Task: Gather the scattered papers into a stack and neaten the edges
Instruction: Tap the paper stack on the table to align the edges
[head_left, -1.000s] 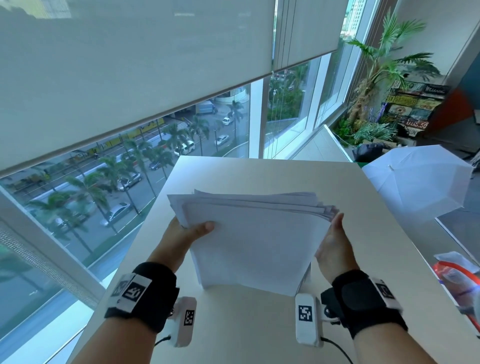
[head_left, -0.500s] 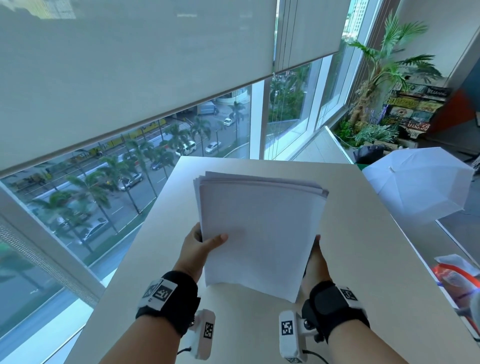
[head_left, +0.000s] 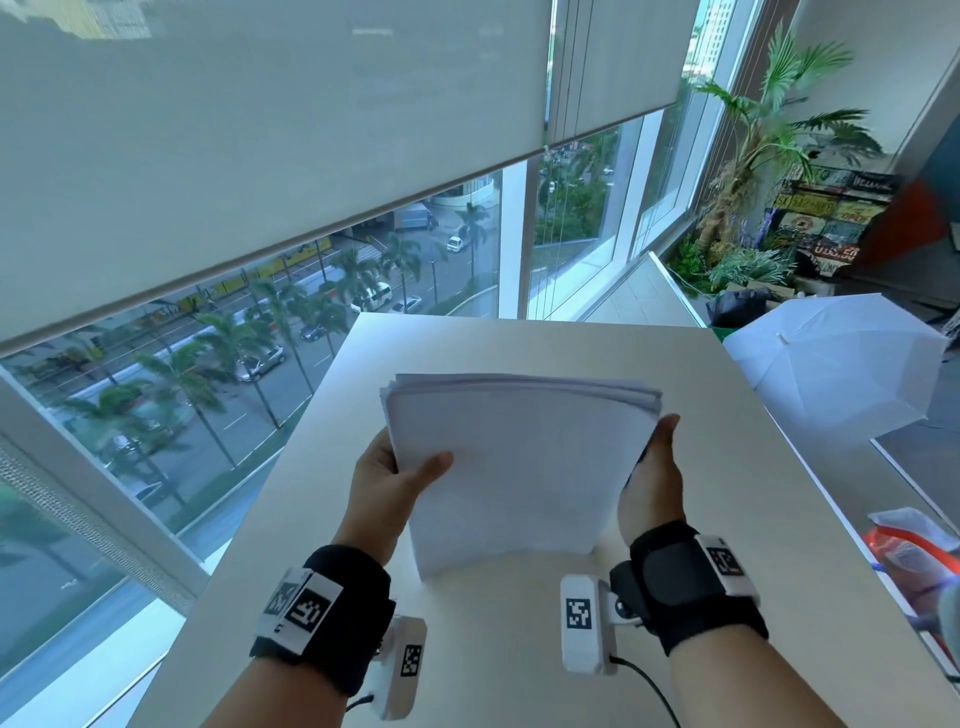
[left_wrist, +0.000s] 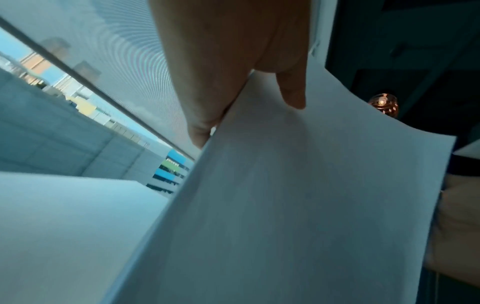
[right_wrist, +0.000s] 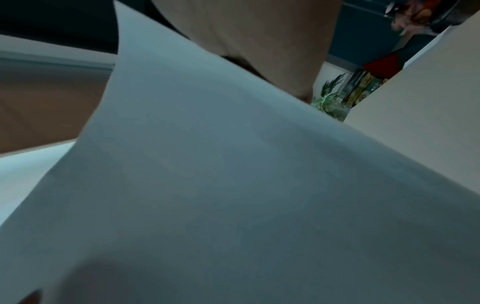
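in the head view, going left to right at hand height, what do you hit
window → left hand → paper stack → right hand → bare table → white umbrella

The stack of papers (head_left: 519, 467) stands on the table (head_left: 727, 519), windows behind the table, an umbrella (head_left: 831, 374) to its right.

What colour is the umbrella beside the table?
White; the umbrella shows best in the head view, open, to the right of the table.
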